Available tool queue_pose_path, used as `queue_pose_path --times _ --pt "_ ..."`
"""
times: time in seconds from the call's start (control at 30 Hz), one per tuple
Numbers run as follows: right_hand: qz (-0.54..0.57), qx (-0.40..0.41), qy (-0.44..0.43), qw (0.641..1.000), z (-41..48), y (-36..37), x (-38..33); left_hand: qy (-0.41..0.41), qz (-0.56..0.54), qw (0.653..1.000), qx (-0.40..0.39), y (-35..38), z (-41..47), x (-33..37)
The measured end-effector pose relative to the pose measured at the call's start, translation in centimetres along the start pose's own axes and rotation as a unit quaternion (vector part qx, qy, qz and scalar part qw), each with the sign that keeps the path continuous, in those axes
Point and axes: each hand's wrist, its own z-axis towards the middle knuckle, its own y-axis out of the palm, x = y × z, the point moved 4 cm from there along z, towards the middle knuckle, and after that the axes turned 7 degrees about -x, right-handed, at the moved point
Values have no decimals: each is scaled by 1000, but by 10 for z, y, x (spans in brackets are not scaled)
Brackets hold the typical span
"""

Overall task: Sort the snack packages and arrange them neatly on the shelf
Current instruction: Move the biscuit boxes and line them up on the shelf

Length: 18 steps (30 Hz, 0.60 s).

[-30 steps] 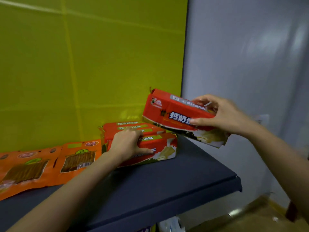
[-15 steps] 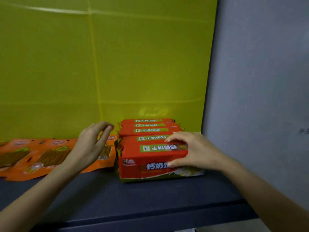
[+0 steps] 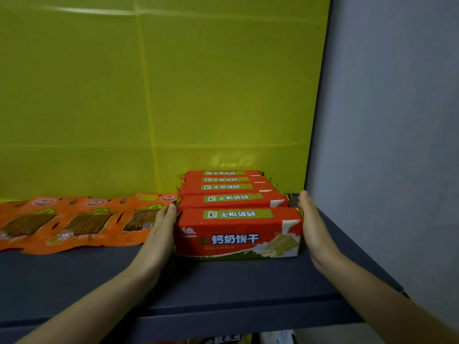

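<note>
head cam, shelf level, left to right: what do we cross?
orange pouches → left hand → front red biscuit pack, with more red packs lined up behind it → right hand → grey side wall

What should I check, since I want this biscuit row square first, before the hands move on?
1. Front biscuit pack upright on the shelf, label outward: ok.
2. Left hand flat on its left end: ok.
3. Right hand flat at its right end: ok.
4. Rear biscuit packs flush with the front one: cannot tell, the angle hides their ends.
5. Orange pouches laid evenly: not ok, they overlap unevenly.
6. Kinds kept apart, red to the right, orange to the left: ok.
</note>
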Motion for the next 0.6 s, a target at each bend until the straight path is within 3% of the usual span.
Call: queue_pose_path --times 0.2,0.37,0.6 --pt "45 5 37 998 12 11 6 -36 -90 995 22 7 9 -19" --pt "38 45 44 997 22 19 11 -20 -74 993 86 12 7 -1" --pt "13 38 40 998 28 17 14 1 -59 994 87 14 6 1"
